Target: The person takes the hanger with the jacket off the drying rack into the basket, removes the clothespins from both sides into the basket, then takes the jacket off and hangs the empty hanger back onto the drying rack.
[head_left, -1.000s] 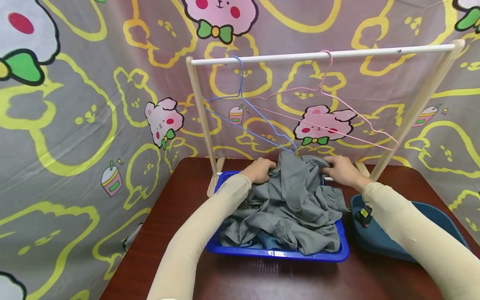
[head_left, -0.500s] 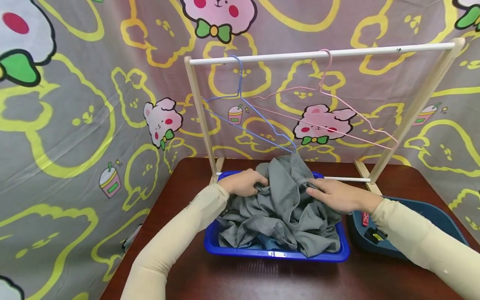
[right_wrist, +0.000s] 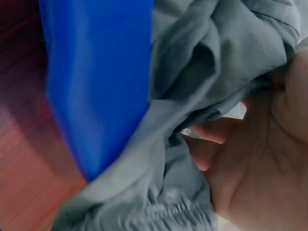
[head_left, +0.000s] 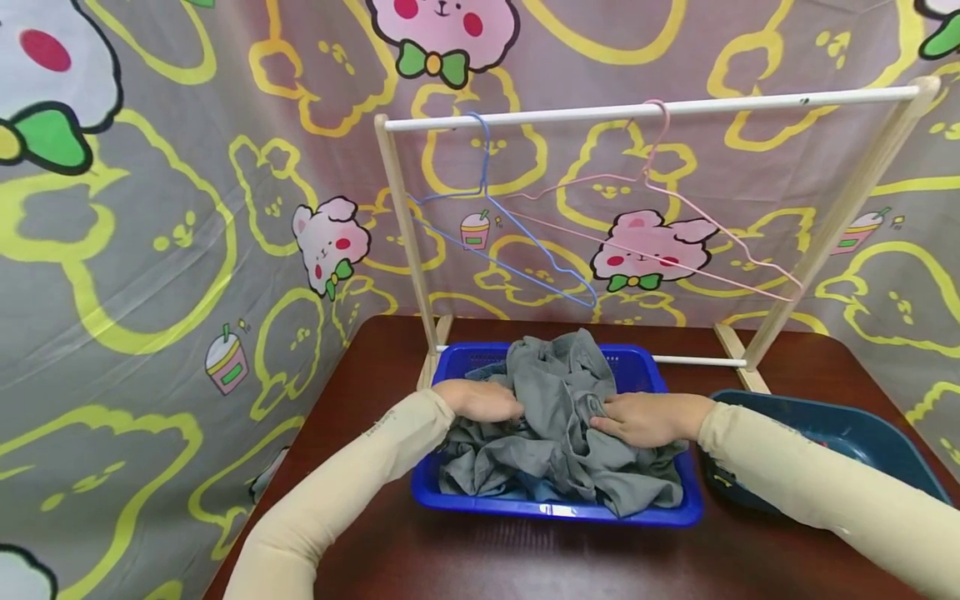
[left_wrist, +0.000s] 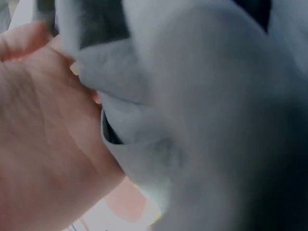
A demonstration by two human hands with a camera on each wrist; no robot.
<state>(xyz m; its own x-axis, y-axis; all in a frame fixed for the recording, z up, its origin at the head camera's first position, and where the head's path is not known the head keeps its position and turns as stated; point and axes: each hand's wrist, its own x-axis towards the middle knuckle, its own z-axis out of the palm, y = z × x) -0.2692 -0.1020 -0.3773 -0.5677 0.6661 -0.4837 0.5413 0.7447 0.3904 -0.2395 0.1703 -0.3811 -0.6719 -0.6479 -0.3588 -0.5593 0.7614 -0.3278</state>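
Note:
A crumpled grey garment (head_left: 558, 392) lies heaped in a blue plastic basket (head_left: 555, 508) on the table. Its gathered elastic edge (right_wrist: 159, 216) shows in the right wrist view. On the heap's left side, my left hand (head_left: 480, 402) grips the grey cloth, its fingertips hidden in the folds. My right hand (head_left: 648, 418) holds the cloth on the right side, fingers (right_wrist: 207, 144) curled behind a fold. Bluish cloth (head_left: 536, 486) peeks out beneath the garment near the basket's front rim.
Behind the basket stands a wooden rack with a white rail (head_left: 570, 115). A blue hanger (head_left: 484, 179) and a pink hanger (head_left: 647, 173) hang from it. A dark teal tub (head_left: 885, 433) sits to the right, partly hidden by my right sleeve.
Both hands have come down and nearer from the rack side, drawing the top of the grey garment lower, away from the blue hanger's end. The basket's back wall now shows.

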